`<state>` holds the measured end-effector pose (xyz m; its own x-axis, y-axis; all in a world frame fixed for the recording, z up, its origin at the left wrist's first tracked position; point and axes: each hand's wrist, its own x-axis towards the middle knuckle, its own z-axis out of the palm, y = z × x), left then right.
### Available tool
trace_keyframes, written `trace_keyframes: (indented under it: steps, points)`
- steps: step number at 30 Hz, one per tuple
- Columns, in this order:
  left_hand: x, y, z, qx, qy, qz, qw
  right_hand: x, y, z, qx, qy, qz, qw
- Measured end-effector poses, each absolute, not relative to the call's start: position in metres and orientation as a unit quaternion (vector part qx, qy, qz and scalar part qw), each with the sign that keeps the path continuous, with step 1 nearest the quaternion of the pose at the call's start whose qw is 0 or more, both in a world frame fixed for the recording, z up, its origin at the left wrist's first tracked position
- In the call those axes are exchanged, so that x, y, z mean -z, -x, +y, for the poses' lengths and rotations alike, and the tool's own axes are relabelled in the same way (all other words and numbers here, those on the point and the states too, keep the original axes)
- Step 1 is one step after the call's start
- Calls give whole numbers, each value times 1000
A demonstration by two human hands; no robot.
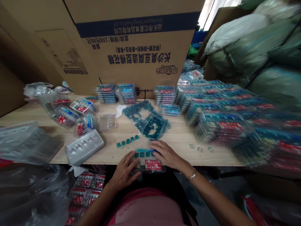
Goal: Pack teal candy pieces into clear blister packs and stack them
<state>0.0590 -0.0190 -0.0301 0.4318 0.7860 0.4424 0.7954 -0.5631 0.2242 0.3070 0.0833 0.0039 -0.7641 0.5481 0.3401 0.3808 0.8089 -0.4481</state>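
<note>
At 6 o'clock, at the near edge of the desk [178, 135], a clear blister tray [152, 165] with a red label, a row of teal blocks [142, 154] seated in its upper wells, and that row apparently filled. Left grip [123, 174] spread flat against the tray's 9 o'clock side; right grip [166, 153] spread over its 2 o'clock corner, fingers lying on top, with no pinch on anything visible. Toward 11 o'clock from the tray, a short line of loose teal blocks [128, 141], seemingly yet to be placed. Beyond them, a clear bag of teal moulded pieces [147, 121], apparently a good supply left. From 1 to 3 o'clock, tall stacks of red-labelled packs [221, 125], by the look of it a large share already finished. At 9 to 10 o'clock, a few more packs [64, 116] and a grey-white empty tray [84, 147]. Behind it all, at 12 o'clock, a printed cardboard carton [141, 53].
</note>
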Motion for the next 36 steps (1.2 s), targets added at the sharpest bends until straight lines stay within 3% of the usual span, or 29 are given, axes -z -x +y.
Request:
trace_keyframes:
  steps: [5, 9, 12, 16, 18, 22, 26, 28, 32, 36]
  points:
    - [32, -61, -17, 239, 846, -476, 24, -10, -308, 60, -132, 260, -949, 123]
    - [33, -64, -16, 233, 842, -485, 44, -10, -307, 57, -128, 278, -945, 116]
    - [34, -65, -16, 231, 836, -495, 61, -5, -312, 59, -179, 280, -925, 184]
    - [37, -67, -15, 245, 826, -502, 71, 13, -317, 59, -273, 425, -775, 381]
    - [37, -68, -15, 249, 824, -504, 76, 19, -316, 55, -281, 460, -738, 405]
    - [35, -68, -13, 241, 829, -498, 87, 11, -312, 45, -212, 426, -804, 356]
    - [37, -67, -14, 221, 839, -488, 95, -1, -307, 36, -131, 354, -905, 197]
    - [40, -67, -15, 215, 843, -480, 112, 4, -303, 31, -61, 355, -920, 156]
    - [43, -74, -19, 225, 841, -467, 153, 20, -298, 15, 72, 325, -930, 155]
    - [33, -84, -27, 242, 844, -461, 127, 2, -313, 2, 109, 260, -944, 172]
